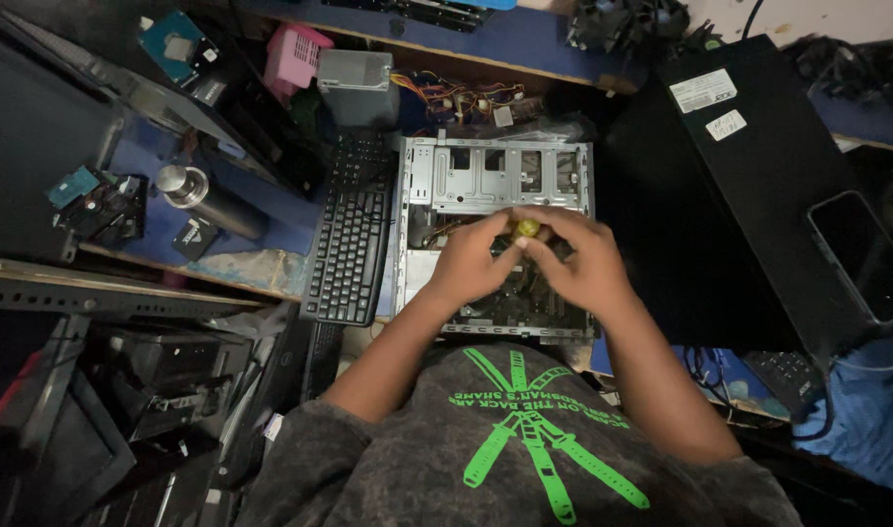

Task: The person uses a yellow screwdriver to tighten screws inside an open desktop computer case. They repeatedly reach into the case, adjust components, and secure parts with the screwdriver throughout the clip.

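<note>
An open desktop computer case lies flat in front of me, its metal drive cage at the far end and a circuit board partly hidden under my hands. My left hand and my right hand meet above the middle of the case. Both pinch a small yellow-green handle, seemingly a screwdriver's, between their fingertips. The tool's shaft and what it touches are hidden.
A black keyboard lies left of the case, a dark metal flask further left. A closed black tower lies on the right with a phone on it. A pink basket and grey power supply sit behind.
</note>
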